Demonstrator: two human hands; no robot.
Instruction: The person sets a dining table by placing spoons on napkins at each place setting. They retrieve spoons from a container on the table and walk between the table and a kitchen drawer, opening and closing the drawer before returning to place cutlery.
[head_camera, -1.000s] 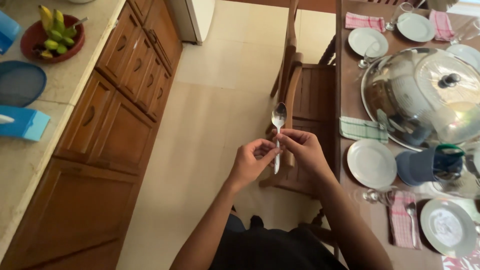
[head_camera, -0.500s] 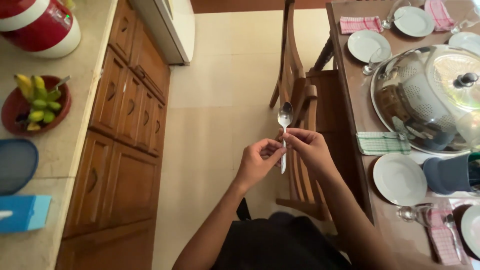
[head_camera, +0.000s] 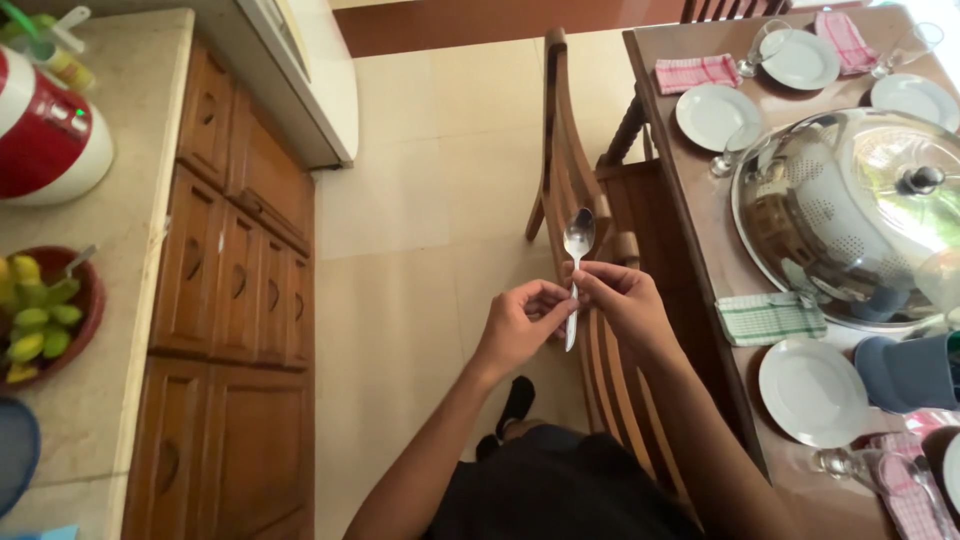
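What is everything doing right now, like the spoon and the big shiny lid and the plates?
Spoon: upright, bowl up, pinched by both hands.
Left hand: closed on the handle.
Right hand: closed on the handle.
Dome lid: down on the table.
Plates: bare, laid out.
Green cloth: folded.

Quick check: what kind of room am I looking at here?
Most likely a home kitchen with a dining area: wooden cabinets under a stone counter, a brown bowl of fruit, and a wooden dining table set with white plates.
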